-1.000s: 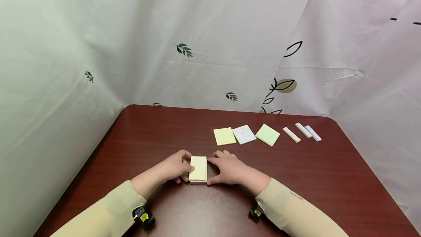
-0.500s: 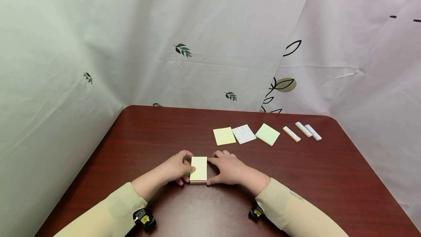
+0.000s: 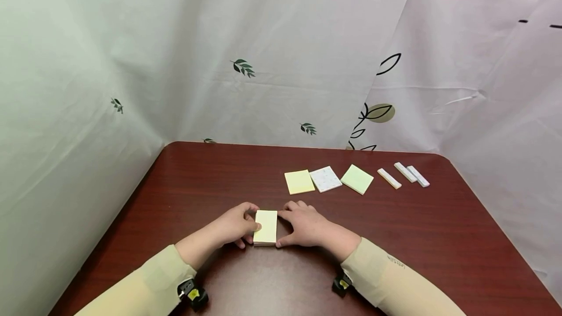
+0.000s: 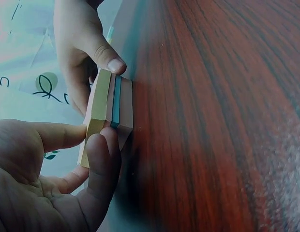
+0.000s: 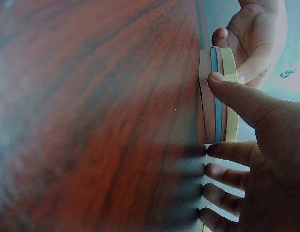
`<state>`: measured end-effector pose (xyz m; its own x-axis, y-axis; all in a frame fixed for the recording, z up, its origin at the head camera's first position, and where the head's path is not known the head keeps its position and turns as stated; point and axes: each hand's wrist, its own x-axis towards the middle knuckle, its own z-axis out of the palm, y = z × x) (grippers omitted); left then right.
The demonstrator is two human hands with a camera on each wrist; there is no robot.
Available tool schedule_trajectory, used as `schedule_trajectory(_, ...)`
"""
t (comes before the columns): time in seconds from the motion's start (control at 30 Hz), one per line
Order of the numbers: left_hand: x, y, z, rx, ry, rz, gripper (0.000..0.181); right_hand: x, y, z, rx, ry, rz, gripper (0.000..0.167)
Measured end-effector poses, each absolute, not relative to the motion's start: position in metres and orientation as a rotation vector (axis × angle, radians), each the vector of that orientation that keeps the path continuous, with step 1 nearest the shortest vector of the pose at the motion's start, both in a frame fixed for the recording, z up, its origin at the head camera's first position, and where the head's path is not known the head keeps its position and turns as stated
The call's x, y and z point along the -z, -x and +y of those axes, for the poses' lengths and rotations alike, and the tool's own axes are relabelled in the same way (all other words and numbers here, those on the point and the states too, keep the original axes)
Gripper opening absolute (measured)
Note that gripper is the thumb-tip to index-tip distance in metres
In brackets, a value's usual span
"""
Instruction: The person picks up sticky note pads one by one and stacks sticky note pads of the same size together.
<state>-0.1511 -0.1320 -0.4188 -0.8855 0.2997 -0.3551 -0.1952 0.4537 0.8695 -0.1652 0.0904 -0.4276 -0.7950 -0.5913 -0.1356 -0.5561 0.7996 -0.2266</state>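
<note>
A small stack of sticky note pads lies on the table between the two hands. Its top is a pale yellow sticky note pad point(image 3: 269, 222); below it, in the wrist views, come pink layers, a thin blue layer point(image 5: 218, 116) and a thicker pink pad point(image 4: 126, 94) at the bottom. My left hand point(image 3: 237, 223) pinches the yellow pad at its left side, thumb on top and fingertips at the edge. From the right, my right hand point(image 3: 305, 226) touches the stack with its thumb and index finger spread apart, while its other fingertips rest on the table.
Farther back lie a square yellow pad point(image 3: 300, 182), a white patterned pad point(image 3: 326, 179) and a light green pad point(image 3: 357, 179). Three narrow strips point(image 3: 389, 179) lie to their right. A pale curtain point(image 3: 263, 62) hangs behind the dark red table point(image 3: 210, 174).
The yellow top pad has shifted slightly right and toward the near edge, so the pink rim beneath it is now mostly covered. My left hand moved with it; the right stayed put.
</note>
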Motion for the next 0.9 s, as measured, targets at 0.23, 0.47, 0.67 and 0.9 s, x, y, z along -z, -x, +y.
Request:
schedule_trajectory(0.23,0.4192,0.1496,-0.1308,-1.438,-0.064,2.257,0.049,0.4274,0.1654,0.0906,0.261,0.901,2.784,0.078)
schedule_trajectory(0.47,0.4206,0.1508,-0.1315,-1.451,-0.065,2.247,0.046,0.4243,0.1661,0.0942,0.3,0.89,2.737,0.089)
schedule_trajectory(0.67,0.4213,0.1528,-0.1313,-1.448,-0.087,2.249,0.049,0.4237,0.165,0.0947,0.303,0.878,2.737,0.095)
schedule_trajectory(0.9,0.4211,0.1536,-0.1301,-1.453,-0.089,2.276,0.044,0.4254,0.1626,0.0918,0.27,0.886,2.778,0.095)
